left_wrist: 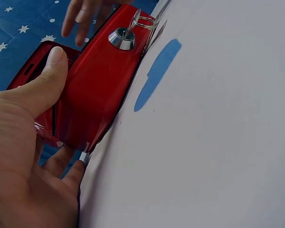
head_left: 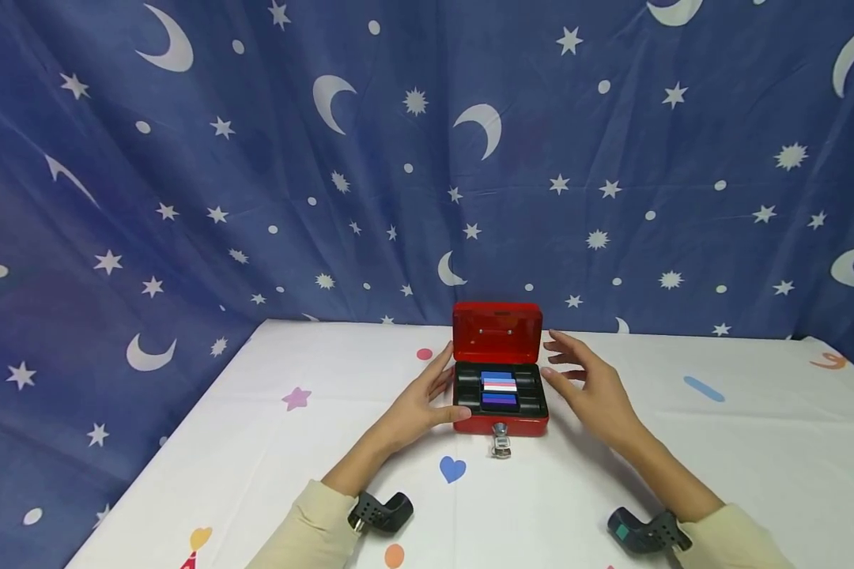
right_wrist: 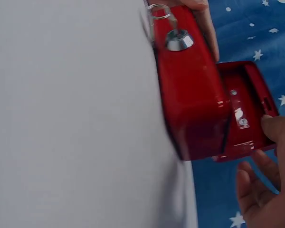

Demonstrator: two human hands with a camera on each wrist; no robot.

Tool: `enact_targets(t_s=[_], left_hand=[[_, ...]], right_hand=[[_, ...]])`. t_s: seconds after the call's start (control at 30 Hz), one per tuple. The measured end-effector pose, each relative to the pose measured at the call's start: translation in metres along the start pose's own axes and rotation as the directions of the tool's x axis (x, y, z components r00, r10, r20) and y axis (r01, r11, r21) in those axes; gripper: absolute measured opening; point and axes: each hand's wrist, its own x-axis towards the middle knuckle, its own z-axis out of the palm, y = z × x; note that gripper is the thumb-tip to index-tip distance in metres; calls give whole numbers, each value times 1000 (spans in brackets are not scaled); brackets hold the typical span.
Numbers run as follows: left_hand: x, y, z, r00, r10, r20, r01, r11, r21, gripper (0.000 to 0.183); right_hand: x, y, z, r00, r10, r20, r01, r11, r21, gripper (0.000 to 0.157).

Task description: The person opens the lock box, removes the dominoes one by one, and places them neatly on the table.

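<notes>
A red cash box [head_left: 534,427] stands on the table with its lid [head_left: 498,336] raised. Inside its black tray [head_left: 467,379] lie a blue, pink and white striped item [head_left: 498,383] and a blue and purple striped one [head_left: 500,401]. Keys on a ring [head_left: 501,447] hang from the front lock [left_wrist: 122,39]. My left hand [head_left: 423,403] holds the box's left end, thumb over the front rim and fingers along the side. To the right of the box is my right hand [head_left: 591,391], fingers loosely bent and apart, the fingertips close by the box and lid.
A white cloth with printed shapes covers the table [head_left: 754,442]. Behind the box hangs a blue curtain [head_left: 391,197] with moons and stars. Each wrist wears a black camera mount, the left one [head_left: 380,514] and the right one [head_left: 644,531].
</notes>
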Motion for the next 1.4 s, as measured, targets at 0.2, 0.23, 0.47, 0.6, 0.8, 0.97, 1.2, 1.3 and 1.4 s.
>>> enact_targets(t_s=[0.2,0.23,0.47,0.6,0.8,0.97,1.2,1.3,1.4], left_hand=[[4,-10,0,1000,-4,-13,4,1000,7,96],[6,-14,0,1000,-10,-16,10,1000,11,96],[7,-21,0,999,-30,-24,31,999,13,95],[7,-21,0,999,-30,-20,30,1000,8,94],[8,-21,1,999,-44,-7,44,999,1,95],[10,-19,0,999,-39,-3,39,999,-11,97],[8,-20,-1,999,-42,-20,42,999,8,94],[6,-20,-2,999,-37,-21,37,999,12,94],[5,-20,-2,999,-36,-22,37,999,17,94]], right_hand=[[5,-11,-8,999,-31,-42,28,997,-66,40],[7,-12,-8,998,-43,-35,41,996,-74,38],[14,-14,9,993,-62,96,74,989,-128,26],[17,-13,19,986,-64,153,83,989,-124,28],[18,-10,29,980,-66,187,98,982,-163,31],[18,-11,31,980,-86,182,118,978,-175,33],[20,-12,34,980,-58,193,96,976,-197,34],[21,-13,35,979,-58,198,97,975,-198,34],[21,-14,36,977,-71,201,110,976,-189,34]])
